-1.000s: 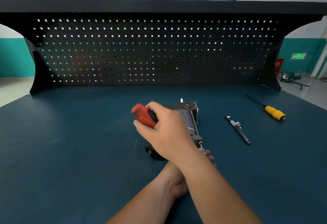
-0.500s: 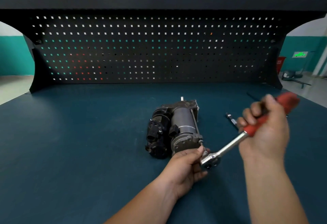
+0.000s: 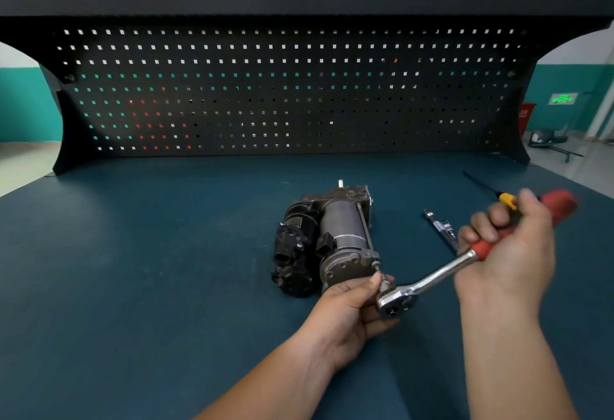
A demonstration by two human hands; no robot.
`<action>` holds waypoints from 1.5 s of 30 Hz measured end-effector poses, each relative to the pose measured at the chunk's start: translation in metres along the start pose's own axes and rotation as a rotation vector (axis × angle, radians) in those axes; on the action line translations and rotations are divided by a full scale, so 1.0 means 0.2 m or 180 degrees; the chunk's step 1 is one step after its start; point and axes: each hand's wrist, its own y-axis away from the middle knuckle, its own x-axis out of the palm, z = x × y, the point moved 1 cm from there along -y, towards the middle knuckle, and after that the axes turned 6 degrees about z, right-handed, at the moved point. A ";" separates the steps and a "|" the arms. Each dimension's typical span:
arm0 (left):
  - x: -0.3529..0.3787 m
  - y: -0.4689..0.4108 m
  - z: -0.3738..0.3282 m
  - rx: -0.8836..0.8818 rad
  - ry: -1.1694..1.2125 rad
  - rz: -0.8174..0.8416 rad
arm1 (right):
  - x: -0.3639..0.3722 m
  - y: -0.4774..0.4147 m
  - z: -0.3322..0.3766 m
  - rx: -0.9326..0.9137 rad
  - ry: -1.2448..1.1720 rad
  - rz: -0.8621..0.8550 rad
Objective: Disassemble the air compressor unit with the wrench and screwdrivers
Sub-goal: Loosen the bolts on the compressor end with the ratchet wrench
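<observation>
The grey and black air compressor unit [image 3: 327,240] lies on the blue bench top [image 3: 133,270], its long axis pointing away from me. A ratchet wrench [image 3: 428,281] with a red handle has its chrome head at the near right corner of the unit, on a long bolt. My right hand [image 3: 508,253] grips the red handle, which points up to the right. My left hand [image 3: 349,313] pinches the socket just under the wrench head, next to the unit's near end.
A slim metal screwdriver bit tool [image 3: 440,227] lies to the right of the unit. A yellow-handled screwdriver [image 3: 505,199] lies farther right, partly behind my right hand. A black pegboard [image 3: 285,87] closes the back of the bench.
The wrench handle swung from the left side over the unit to the right side a second ago. Since half a second ago it has barely moved; my left hand keeps its hold at the socket.
</observation>
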 end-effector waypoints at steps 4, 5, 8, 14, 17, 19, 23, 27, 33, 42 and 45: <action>0.00 0.00 0.00 0.0018 0.0139 -0.0051 | 0.18 0.06 0.00 -0.0278 0.0537 0.0931; 0.00 0.00 0.00 0.0003 0.0164 -0.0051 | 0.21 0.08 -0.01 -0.0301 0.0680 0.1115; 0.00 0.00 -0.01 -0.0032 0.0190 -0.0050 | 0.27 0.11 -0.04 -0.0333 0.1020 0.1508; 0.00 0.02 -0.01 -0.0094 0.0169 -0.0087 | 0.33 0.21 -0.11 -0.0682 0.2008 0.2123; 0.00 0.02 -0.01 -0.0063 0.0191 -0.0041 | 0.36 0.26 -0.16 -0.0891 0.2365 0.2542; 0.00 0.03 -0.01 -0.0069 0.0146 -0.0001 | 0.38 0.28 -0.19 -0.0875 0.2496 0.2771; 0.00 0.02 -0.01 -0.0037 0.0100 0.0036 | 0.37 0.26 -0.18 -0.0811 0.2403 0.2795; 0.01 0.01 -0.01 -0.0026 0.0158 -0.0091 | 0.31 0.18 -0.10 -0.0246 0.1621 0.2193; 0.02 0.00 -0.01 0.0020 0.0318 -0.0124 | 0.14 0.06 -0.01 -0.0121 0.0230 0.0996; 0.02 0.00 0.00 0.0008 0.0223 -0.0135 | -0.25 0.01 -0.06 0.0622 -0.0818 -0.1001; 0.02 0.00 0.01 -0.0010 0.0173 -0.0125 | -0.26 0.01 -0.07 0.0645 -0.0797 -0.1049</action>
